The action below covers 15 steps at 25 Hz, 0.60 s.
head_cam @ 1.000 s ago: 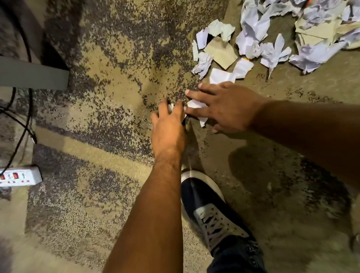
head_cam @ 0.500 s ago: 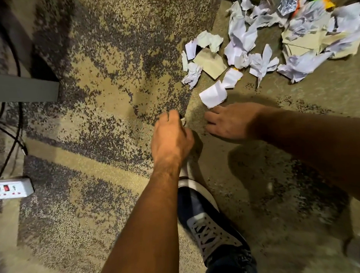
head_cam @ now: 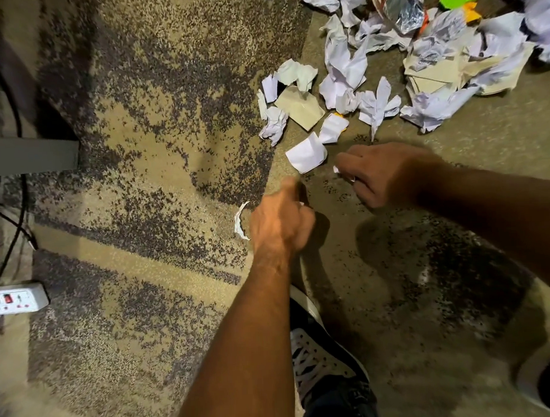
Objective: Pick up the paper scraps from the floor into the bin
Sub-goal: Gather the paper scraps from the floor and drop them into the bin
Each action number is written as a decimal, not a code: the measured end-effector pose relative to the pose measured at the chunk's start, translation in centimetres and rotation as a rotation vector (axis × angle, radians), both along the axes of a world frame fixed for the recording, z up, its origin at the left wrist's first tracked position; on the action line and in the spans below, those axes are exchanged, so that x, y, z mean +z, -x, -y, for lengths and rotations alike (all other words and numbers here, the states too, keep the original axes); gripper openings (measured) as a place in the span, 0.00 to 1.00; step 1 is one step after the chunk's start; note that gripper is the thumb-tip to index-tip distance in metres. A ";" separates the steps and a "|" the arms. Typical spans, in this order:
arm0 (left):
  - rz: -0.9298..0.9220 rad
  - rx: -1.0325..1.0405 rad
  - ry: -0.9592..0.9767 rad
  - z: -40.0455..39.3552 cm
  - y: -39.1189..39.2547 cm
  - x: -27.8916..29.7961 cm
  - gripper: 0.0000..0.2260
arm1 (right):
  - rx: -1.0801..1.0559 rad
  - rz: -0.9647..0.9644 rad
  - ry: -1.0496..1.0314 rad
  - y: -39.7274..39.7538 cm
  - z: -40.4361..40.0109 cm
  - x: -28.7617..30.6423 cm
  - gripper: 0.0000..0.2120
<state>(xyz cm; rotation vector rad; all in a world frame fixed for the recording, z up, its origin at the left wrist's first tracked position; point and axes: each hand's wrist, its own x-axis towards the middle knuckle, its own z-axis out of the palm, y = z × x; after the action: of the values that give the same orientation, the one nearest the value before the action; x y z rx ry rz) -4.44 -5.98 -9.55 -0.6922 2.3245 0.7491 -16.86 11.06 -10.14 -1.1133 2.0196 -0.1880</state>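
My left hand (head_cam: pixel 280 220) is low over the carpet with its fingers curled round a small white paper scrap (head_cam: pixel 240 222) that sticks out at its left side. My right hand (head_cam: pixel 381 173) is just to the right, fingers curled, with a bit of white paper showing at its fingertips. A flat white scrap (head_cam: pixel 306 152) lies on the carpet between and just beyond both hands. A heap of crumpled white and beige paper (head_cam: pixel 418 56) covers the floor at the upper right. No bin is in view.
The mottled brown carpet (head_cam: pixel 140 150) fills the view. My shoe (head_cam: pixel 319 356) stands below my left arm. A white power strip (head_cam: pixel 16 298) with black cables lies at the left edge, below a grey furniture leg (head_cam: pixel 28 154). Foil and green and orange scraps sit in the heap.
Both hands have pulled back from the flat white scrap and curled their fingers. My left hand now holds a small scrap. The view has shifted, showing more of the heap.
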 end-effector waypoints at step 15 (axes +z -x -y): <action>0.091 0.469 0.354 2.1 -3.7 -2.3 0.23 | -0.352 -0.261 0.187 -0.9 -3.6 -0.9 0.07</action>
<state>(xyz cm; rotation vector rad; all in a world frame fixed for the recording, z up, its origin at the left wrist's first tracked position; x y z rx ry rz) -0.76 -8.08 -11.89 -1.4312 2.2540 0.4831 -15.93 14.71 -11.03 -0.9220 2.4671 -0.4381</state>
